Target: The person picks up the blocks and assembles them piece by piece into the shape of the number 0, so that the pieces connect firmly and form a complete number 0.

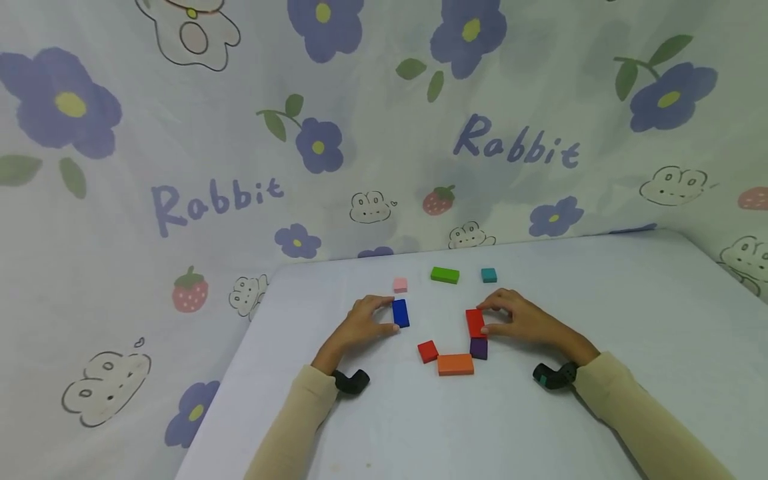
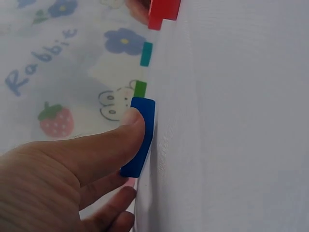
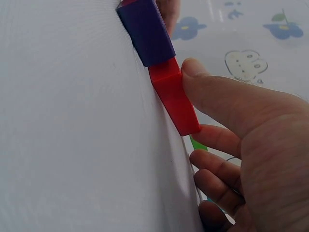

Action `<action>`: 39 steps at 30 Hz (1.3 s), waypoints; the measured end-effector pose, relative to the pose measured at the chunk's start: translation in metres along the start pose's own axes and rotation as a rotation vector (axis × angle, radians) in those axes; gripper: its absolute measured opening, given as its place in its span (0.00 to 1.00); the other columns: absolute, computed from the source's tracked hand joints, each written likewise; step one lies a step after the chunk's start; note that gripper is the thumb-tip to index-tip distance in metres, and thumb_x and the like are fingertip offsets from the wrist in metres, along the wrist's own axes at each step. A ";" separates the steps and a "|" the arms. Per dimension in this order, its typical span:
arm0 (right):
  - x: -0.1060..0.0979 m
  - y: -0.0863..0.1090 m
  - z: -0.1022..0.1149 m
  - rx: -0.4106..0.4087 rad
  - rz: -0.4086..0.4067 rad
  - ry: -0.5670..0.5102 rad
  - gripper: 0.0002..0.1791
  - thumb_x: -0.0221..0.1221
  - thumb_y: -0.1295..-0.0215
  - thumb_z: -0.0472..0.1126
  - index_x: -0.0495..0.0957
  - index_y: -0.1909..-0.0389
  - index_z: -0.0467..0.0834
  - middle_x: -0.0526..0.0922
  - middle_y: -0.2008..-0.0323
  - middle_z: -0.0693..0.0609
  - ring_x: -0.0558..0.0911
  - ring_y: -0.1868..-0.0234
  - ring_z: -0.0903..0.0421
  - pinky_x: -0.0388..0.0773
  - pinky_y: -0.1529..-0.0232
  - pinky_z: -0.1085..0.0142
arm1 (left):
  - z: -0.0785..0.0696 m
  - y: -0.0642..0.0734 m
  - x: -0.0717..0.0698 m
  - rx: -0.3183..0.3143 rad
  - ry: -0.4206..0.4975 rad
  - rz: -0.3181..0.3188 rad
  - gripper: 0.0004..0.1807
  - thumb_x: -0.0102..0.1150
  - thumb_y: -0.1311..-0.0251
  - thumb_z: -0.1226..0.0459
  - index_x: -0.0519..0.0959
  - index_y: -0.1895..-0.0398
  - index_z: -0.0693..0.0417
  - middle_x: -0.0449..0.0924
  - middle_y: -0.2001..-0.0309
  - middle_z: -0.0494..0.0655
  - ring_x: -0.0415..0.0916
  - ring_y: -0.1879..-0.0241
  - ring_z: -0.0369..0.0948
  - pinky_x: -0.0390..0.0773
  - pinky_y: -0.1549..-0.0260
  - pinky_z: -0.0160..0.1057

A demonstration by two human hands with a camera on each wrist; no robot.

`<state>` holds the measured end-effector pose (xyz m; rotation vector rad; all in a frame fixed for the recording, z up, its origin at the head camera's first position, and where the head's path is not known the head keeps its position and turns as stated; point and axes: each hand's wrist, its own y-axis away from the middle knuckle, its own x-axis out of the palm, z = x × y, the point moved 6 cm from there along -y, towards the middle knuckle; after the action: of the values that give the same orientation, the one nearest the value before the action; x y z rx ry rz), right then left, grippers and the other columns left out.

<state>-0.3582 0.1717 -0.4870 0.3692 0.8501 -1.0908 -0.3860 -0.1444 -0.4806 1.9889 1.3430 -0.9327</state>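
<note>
At the left of the blocks, my left hand (image 1: 364, 325) pinches a blue rectangular block (image 1: 401, 313) between thumb and index finger, at its near and far ends. The left wrist view shows the thumb on that blue block (image 2: 143, 140). My right hand (image 1: 523, 320) pinches a long red block (image 1: 475, 323) the same way; in the right wrist view the thumb and index finger touch the red block (image 3: 176, 101). A purple block (image 1: 479, 348) adjoins its near end. An orange block (image 1: 455, 365) lies below that, with a small red block (image 1: 428, 351) at its left corner.
Behind the hands lie a pink block (image 1: 400, 285), a green block (image 1: 445, 275) and a teal block (image 1: 489, 275). All rest on a white table (image 1: 456, 433). A patterned curtain (image 1: 384, 133) hangs along the table's far edge. Black wrist cameras sit by both sleeves.
</note>
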 end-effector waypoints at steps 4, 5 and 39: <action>0.000 -0.001 0.001 -0.006 0.000 0.006 0.29 0.62 0.53 0.67 0.76 0.50 0.60 0.74 0.52 0.60 0.70 0.48 0.58 0.74 0.53 0.61 | 0.002 0.000 0.000 -0.016 -0.001 -0.006 0.34 0.67 0.52 0.47 0.70 0.39 0.37 0.65 0.36 0.46 0.56 0.35 0.48 0.62 0.39 0.57; 0.000 -0.001 0.001 -0.006 0.001 0.007 0.29 0.62 0.53 0.67 0.76 0.50 0.60 0.74 0.52 0.60 0.70 0.48 0.58 0.74 0.54 0.61 | 0.002 0.000 0.000 -0.016 0.003 -0.008 0.34 0.67 0.53 0.47 0.70 0.40 0.38 0.66 0.36 0.46 0.56 0.35 0.48 0.62 0.39 0.57; 0.000 0.000 0.002 -0.026 -0.012 0.016 0.28 0.64 0.52 0.64 0.77 0.50 0.58 0.75 0.52 0.58 0.70 0.50 0.57 0.74 0.54 0.61 | -0.027 0.006 0.013 0.132 0.087 0.086 0.36 0.66 0.53 0.44 0.70 0.40 0.42 0.72 0.46 0.41 0.66 0.45 0.40 0.69 0.44 0.47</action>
<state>-0.3575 0.1707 -0.4860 0.3521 0.8808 -1.0886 -0.3705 -0.1189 -0.4749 2.1914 1.2599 -0.9260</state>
